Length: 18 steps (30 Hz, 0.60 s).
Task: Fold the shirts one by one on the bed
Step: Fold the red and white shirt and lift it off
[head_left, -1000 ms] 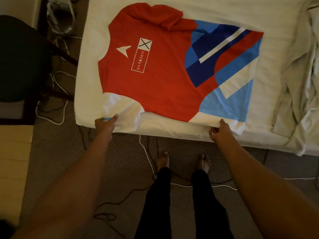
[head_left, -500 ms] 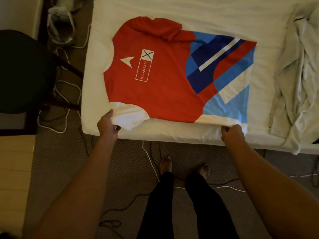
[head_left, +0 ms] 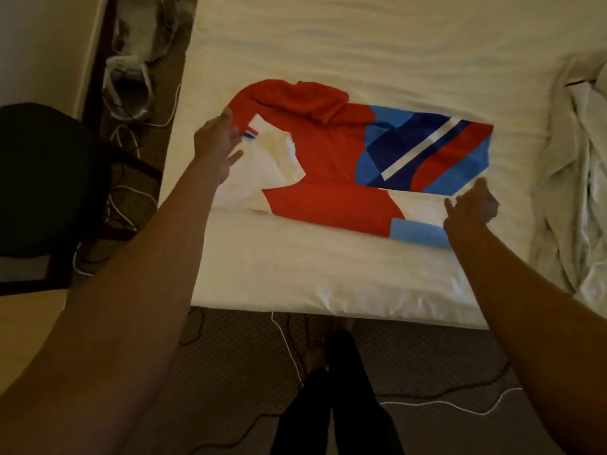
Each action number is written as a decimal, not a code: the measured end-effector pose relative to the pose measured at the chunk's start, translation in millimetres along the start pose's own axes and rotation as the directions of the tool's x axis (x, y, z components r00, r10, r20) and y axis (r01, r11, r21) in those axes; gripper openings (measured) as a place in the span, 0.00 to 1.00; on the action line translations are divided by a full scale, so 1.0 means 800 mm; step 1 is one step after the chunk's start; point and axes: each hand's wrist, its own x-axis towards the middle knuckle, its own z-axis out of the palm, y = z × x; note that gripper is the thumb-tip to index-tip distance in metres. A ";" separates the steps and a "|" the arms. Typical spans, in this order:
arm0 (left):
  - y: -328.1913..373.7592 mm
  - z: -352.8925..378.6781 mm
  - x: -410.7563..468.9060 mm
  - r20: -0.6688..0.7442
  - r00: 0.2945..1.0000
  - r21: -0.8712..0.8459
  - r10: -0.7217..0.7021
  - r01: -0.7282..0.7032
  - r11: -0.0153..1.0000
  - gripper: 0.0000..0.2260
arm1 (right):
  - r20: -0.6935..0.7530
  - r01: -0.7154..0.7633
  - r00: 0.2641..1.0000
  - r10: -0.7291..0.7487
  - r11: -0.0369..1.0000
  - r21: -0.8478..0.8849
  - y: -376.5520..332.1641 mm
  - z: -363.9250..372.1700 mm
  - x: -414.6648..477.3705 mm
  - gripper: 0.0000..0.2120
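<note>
shirt, red with white and blue panels, is where both hands meet. the left hand is at the shirt's left end, fingers spread and fairly straight over the white sleeve, the thumb up against the red cloth near the collar end; it looks let go rather than clenched, touching or just above the fabric. the right hand is at the opposite end, on the white and light blue corner of the hem, but it is blurred, and i cannot tell whether it pinches the cloth or only rests on it. between the two hands the near side of the shirt lies doubled over the far side, so the garment makes a long band running left to right, with the dark blue, white and red stripes showing at the right. it sits on the bed, about midway across the pale sheet, well back from the near edge. to the right on the bed there is a rumpled pile of pale cloth, apart from the shirt. off the bed to the left stands a dark chair. below, the person's legs in dark trousers stand on the carpet, where a white cable trails.
</note>
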 end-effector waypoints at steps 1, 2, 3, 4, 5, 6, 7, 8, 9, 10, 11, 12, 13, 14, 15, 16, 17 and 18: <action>-0.013 -0.002 0.002 -0.059 0.998 0.070 0.014 -0.010 0.997 0.10 | -0.019 -0.035 0.999 0.035 0.999 0.027 0.001 0.012 -0.006 0.14; -0.029 -0.007 0.006 -0.104 0.994 0.153 0.033 -0.017 0.988 0.09 | 0.014 -0.006 1.000 0.006 1.000 -0.018 0.005 0.023 -0.012 0.12; -0.046 -0.013 0.008 -0.141 0.988 0.257 0.063 -0.024 0.966 0.10 | 0.086 0.049 0.995 -0.042 0.996 -0.076 0.014 0.037 -0.019 0.10; -0.064 -0.021 0.012 -0.177 0.980 0.377 0.094 -0.021 0.926 0.11 | 0.163 0.105 0.983 -0.085 0.987 -0.121 0.022 0.050 -0.029 0.08; -0.080 -0.029 0.014 -0.207 0.970 0.482 0.131 -0.015 0.876 0.12 | 0.246 0.167 0.961 -0.125 0.973 -0.160 0.027 0.062 -0.041 0.07; -0.094 -0.037 0.014 -0.234 0.957 0.563 0.173 -0.012 0.826 0.12 | 0.332 0.237 0.930 -0.160 0.949 -0.207 0.033 0.076 -0.049 0.06; -0.106 -0.044 0.013 -0.258 0.941 0.620 0.218 -0.012 0.785 0.13 | 0.414 0.295 0.894 -0.171 0.920 -0.257 0.038 0.090 -0.058 0.06; -0.117 -0.052 0.017 -0.274 0.929 0.654 0.251 -0.011 0.756 0.15 | 0.491 0.348 0.855 -0.168 0.888 -0.301 0.042 0.106 -0.063 0.07; -0.126 -0.059 0.022 -0.280 0.924 0.675 0.261 -0.004 0.738 0.17 | 0.563 0.404 0.810 -0.163 0.851 -0.335 0.046 0.124 -0.068 0.09; -0.134 -0.065 0.030 -0.270 0.931 0.695 0.245 0.012 0.719 0.20 | 0.634 0.470 0.755 -0.167 0.812 -0.346 0.050 0.143 -0.073 0.10; -0.140 -0.072 0.039 -0.249 0.945 0.719 0.211 0.034 0.694 0.23 | 0.697 0.536 0.697 -0.169 0.768 -0.350 0.053 0.161 -0.079 0.11; -0.145 -0.076 0.047 -0.232 0.958 0.745 0.169 0.063 0.664 0.25 | 0.749 0.604 0.639 -0.176 0.718 -0.346 0.055 0.179 -0.085 0.12; -0.147 -0.078 0.053 -0.232 0.964 0.773 0.133 0.099 0.627 0.27 | 0.785 0.661 0.591 -0.185 0.669 -0.340 0.056 0.197 -0.090 0.13; -0.149 -0.080 0.058 -0.241 0.963 0.800 0.117 0.129 0.586 0.26 | 0.811 0.717 0.551 -0.195 0.608 -0.341 0.057 0.214 -0.093 0.14; -0.150 -0.081 0.061 -0.254 0.960 0.817 0.116 0.149 0.557 0.25 | 0.831 0.773 0.517 -0.205 0.528 -0.350 0.058 0.227 -0.097 0.16; -0.150 -0.084 0.065 -0.265 0.957 0.817 0.120 0.157 0.555 0.23 | 0.847 0.823 0.486 -0.217 0.439 -0.360 0.059 0.238 -0.098 0.18; -0.150 -0.088 0.072 -0.274 0.954 0.803 0.120 0.159 0.574 0.21 | 0.858 0.858 0.464 -0.219 0.352 -0.374 0.059 0.247 -0.098 0.19; -0.150 -0.094 0.080 -0.284 0.953 0.783 0.104 0.167 0.599 0.20 | 0.867 0.879 0.449 -0.216 0.284 -0.384 0.058 0.254 -0.096 0.19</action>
